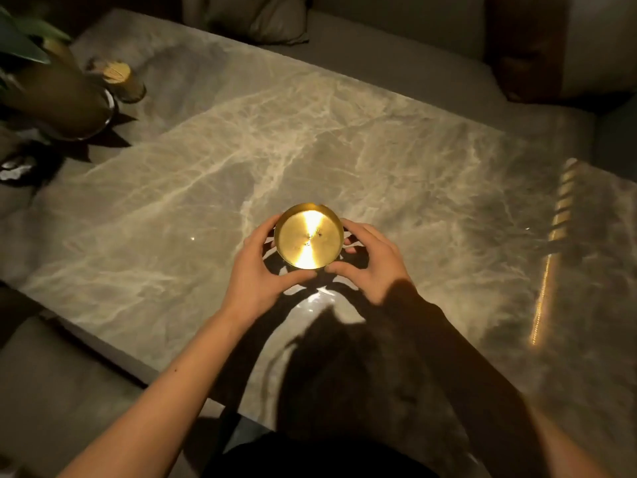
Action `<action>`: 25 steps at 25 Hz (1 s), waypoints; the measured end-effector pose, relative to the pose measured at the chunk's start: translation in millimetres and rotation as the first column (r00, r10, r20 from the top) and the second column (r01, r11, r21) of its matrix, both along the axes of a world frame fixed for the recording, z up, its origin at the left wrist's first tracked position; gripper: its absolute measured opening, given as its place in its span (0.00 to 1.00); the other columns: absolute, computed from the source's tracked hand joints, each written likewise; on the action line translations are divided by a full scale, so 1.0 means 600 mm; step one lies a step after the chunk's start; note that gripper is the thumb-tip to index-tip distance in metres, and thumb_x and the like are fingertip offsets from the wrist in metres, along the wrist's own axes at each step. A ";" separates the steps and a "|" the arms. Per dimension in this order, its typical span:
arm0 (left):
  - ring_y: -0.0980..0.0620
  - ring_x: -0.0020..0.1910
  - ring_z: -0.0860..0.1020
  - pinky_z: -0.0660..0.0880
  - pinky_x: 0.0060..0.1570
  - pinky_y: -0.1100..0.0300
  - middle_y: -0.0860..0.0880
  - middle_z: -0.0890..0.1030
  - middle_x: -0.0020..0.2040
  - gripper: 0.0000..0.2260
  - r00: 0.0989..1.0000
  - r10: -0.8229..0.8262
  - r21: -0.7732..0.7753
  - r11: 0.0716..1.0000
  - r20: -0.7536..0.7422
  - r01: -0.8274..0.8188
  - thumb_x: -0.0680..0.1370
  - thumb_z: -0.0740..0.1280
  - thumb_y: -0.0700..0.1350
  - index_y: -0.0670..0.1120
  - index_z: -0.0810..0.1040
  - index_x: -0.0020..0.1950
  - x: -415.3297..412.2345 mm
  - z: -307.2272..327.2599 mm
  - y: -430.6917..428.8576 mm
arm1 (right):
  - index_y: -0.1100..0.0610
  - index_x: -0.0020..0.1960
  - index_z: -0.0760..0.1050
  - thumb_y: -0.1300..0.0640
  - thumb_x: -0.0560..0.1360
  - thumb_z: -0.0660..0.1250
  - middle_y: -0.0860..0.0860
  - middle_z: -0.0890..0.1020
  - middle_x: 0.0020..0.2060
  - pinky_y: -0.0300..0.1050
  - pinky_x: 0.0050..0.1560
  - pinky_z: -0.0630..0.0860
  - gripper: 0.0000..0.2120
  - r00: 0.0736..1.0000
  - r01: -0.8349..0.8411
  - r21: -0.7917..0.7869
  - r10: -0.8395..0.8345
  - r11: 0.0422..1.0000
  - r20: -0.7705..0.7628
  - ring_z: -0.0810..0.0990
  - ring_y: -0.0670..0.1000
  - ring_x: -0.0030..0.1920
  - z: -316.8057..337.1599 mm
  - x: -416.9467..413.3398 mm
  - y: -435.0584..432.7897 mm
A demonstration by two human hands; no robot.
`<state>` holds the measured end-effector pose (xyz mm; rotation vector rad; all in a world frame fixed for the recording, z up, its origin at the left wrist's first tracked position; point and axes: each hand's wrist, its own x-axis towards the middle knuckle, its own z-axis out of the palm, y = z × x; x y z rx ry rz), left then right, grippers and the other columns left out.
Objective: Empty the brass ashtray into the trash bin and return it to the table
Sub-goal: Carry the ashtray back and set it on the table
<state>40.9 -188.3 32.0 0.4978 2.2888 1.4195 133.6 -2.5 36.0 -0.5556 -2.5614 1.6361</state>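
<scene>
**Both hands cupped round the brass ashtray on the marble bench**

I saw the marble bench (pixel 344 150) fill most of the view, grey-beige stone with pale veins, brightly lit in its middle and shadowed at the near edge where my own outline fell across it. Beyond its far side lay a grey sofa with a cushion (pixel 262 19) resting on it. At the far left corner of the bench stood a potted plant (pixel 51 94) in a brownish pot, and just beside it a small lidded brass jar (pixel 122 81).

My two bare forearms reached in from the bottom of the view. The left hand (pixel 256 270) curled round the left side of the brass ashtray (pixel 309 236), thumb along the near rim; the right hand (pixel 370 267) did the same on the right side. Each grip was clasping the ashtray's wall, fingers touching the metal. The ashtray was upright near the bench's middle, well apart from the plant; I could not tell whether it rested on the stone or was just above it. Its polished floor glared, with a few dark specks at the centre.
</scene>
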 end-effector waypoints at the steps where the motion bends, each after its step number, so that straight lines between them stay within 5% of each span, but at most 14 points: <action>1: 0.56 0.65 0.74 0.71 0.64 0.63 0.54 0.74 0.67 0.44 1.000 -0.011 0.000 1.000 0.002 0.011 0.58 0.82 0.57 0.57 0.68 0.70 -0.041 -0.003 -0.035 | 0.50 0.69 0.71 0.56 0.66 0.78 0.42 0.75 0.54 0.21 0.50 0.69 0.33 1.000 0.008 0.014 -0.008 1.000 -0.001 0.75 0.36 0.51 -0.004 -0.040 -0.035; 4: 0.55 0.65 0.73 0.71 0.65 0.59 0.52 0.73 0.69 0.44 1.000 0.000 -0.032 0.999 -0.006 0.000 0.59 0.82 0.54 0.56 0.67 0.71 -0.155 -0.001 -0.161 | 0.54 0.69 0.71 0.53 0.65 0.79 0.46 0.76 0.57 0.23 0.54 0.70 0.35 0.998 -0.064 0.065 0.063 0.996 0.019 0.76 0.42 0.51 -0.006 -0.162 -0.152; 7: 0.60 0.64 0.73 0.72 0.63 0.65 0.52 0.72 0.69 0.44 0.998 0.068 -0.031 0.997 0.003 -0.068 0.59 0.82 0.54 0.54 0.67 0.72 -0.239 0.012 -0.285 | 0.55 0.70 0.69 0.52 0.66 0.78 0.51 0.77 0.60 0.36 0.60 0.74 0.36 0.989 -0.146 0.056 0.146 0.988 0.002 0.77 0.47 0.56 -0.004 -0.264 -0.268; 9: 0.69 0.60 0.73 0.71 0.55 0.76 0.52 0.73 0.68 0.42 0.992 0.121 0.015 0.992 0.031 -0.122 0.61 0.82 0.49 0.53 0.68 0.72 -0.274 0.006 -0.357 | 0.54 0.71 0.69 0.51 0.67 0.77 0.47 0.76 0.59 0.28 0.58 0.71 0.35 0.982 -0.188 0.041 0.189 0.981 -0.016 0.76 0.42 0.55 -0.001 -0.315 -0.336; 12: 0.71 0.59 0.73 0.70 0.53 0.78 0.52 0.73 0.67 0.41 0.983 0.179 0.028 0.983 0.034 -0.180 0.62 0.82 0.45 0.55 0.68 0.71 -0.313 -0.009 -0.449 | 0.54 0.71 0.69 0.50 0.67 0.77 0.46 0.76 0.59 0.24 0.55 0.68 0.35 0.967 -0.254 0.058 0.255 0.966 -0.018 0.76 0.40 0.52 -0.011 -0.380 -0.420; 15: 0.67 0.61 0.73 0.72 0.58 0.73 0.60 0.72 0.64 0.41 0.979 0.203 0.026 0.979 -0.007 -0.203 0.62 0.82 0.46 0.52 0.68 0.71 -0.347 -0.028 -0.516 | 0.53 0.71 0.69 0.49 0.67 0.77 0.46 0.76 0.59 0.30 0.56 0.70 0.35 0.953 -0.303 0.054 0.304 0.951 -0.001 0.78 0.45 0.53 -0.028 -0.427 -0.482; 18: 0.57 0.62 0.75 0.74 0.62 0.66 0.64 0.68 0.63 0.41 0.970 0.236 0.024 0.972 -0.060 -0.235 0.61 0.83 0.45 0.50 0.68 0.70 -0.377 -0.045 -0.568 | 0.53 0.71 0.69 0.51 0.67 0.77 0.46 0.75 0.57 0.24 0.53 0.69 0.35 0.943 -0.331 0.050 0.332 0.942 0.002 0.77 0.44 0.52 -0.041 -0.467 -0.534; 25: 0.50 0.68 0.74 0.73 0.67 0.48 0.48 0.72 0.68 0.45 0.927 0.372 0.045 0.926 0.058 -0.374 0.58 0.83 0.50 0.45 0.69 0.71 -0.444 -0.097 -0.647 | 0.56 0.71 0.68 0.53 0.67 0.77 0.52 0.75 0.58 0.24 0.54 0.65 0.35 0.910 -0.412 0.063 0.408 0.909 0.075 0.74 0.46 0.55 -0.076 -0.565 -0.617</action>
